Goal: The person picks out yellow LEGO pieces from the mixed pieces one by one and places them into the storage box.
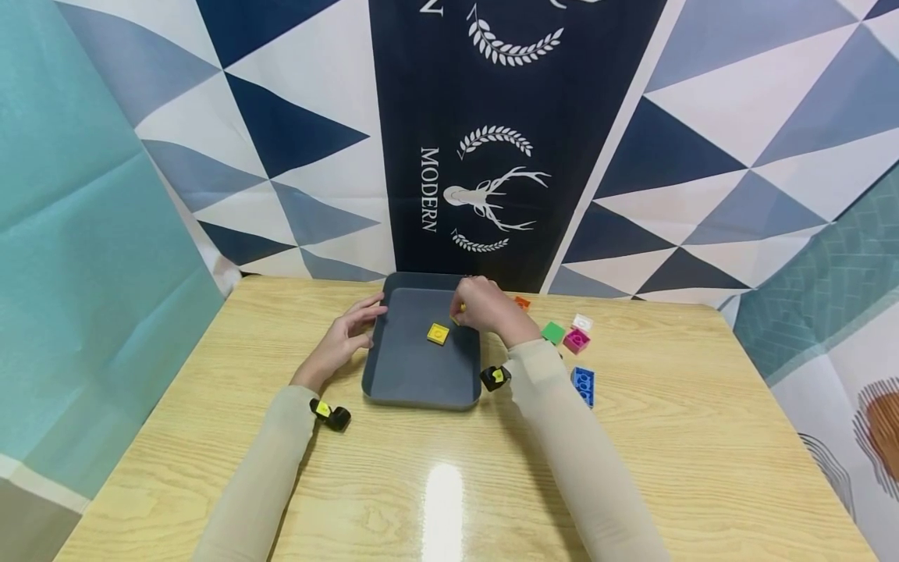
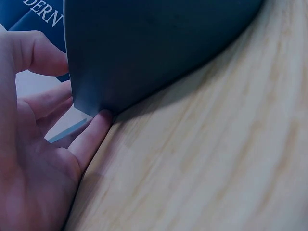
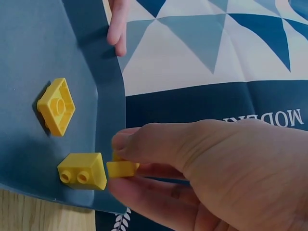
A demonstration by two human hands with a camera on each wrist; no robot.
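A dark grey tray (image 1: 407, 378) lies on the wooden table. My right hand (image 1: 485, 307) reaches over the tray's far right part. Between thumb and fingers it pinches a small yellow toy brick (image 3: 121, 168), partly hidden by the fingers. Close by in the right wrist view, a yellow brick with two studs (image 3: 82, 171) lies on its side in the tray. A square yellow brick (image 1: 438, 334) rests near the tray's middle, its hollow side up. At the left rim, my left hand (image 1: 344, 339) touches the tray with extended fingers.
Right of the tray are loose bricks: orange (image 1: 522, 303), green (image 1: 553, 333), white (image 1: 582, 322), magenta (image 1: 577, 340) and blue (image 1: 583, 387). A patterned cloth (image 1: 309, 140) hangs behind the table (image 1: 674, 437).
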